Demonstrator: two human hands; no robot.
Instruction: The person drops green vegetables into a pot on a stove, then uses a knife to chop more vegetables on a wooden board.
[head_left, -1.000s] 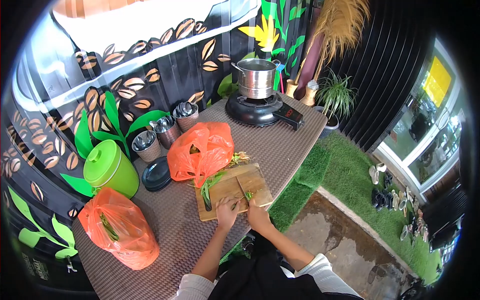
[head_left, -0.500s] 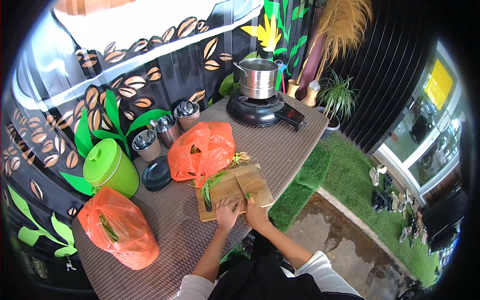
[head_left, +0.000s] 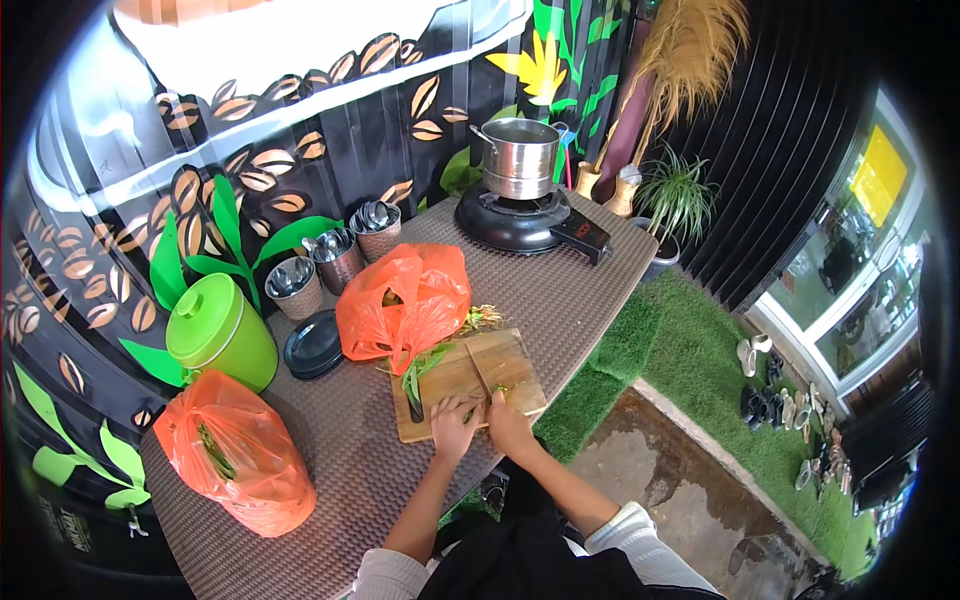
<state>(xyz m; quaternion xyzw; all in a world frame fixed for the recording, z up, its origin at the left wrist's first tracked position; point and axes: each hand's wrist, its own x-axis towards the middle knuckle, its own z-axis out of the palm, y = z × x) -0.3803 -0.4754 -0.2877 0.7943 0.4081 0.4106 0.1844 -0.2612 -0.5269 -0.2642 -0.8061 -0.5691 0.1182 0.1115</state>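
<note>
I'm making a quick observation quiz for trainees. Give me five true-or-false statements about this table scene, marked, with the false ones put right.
1. The steel pot sits on the black stove. True.
2. The green container stands without its lid. False: the green container has its lid on.
3. The left hand and right hand are both at the wooden board. True.
4. Both orange bags lie on the grass. False: one orange bag and the other are on the table.
5. Three cups near the painted wall hold cutlery. True.
</note>
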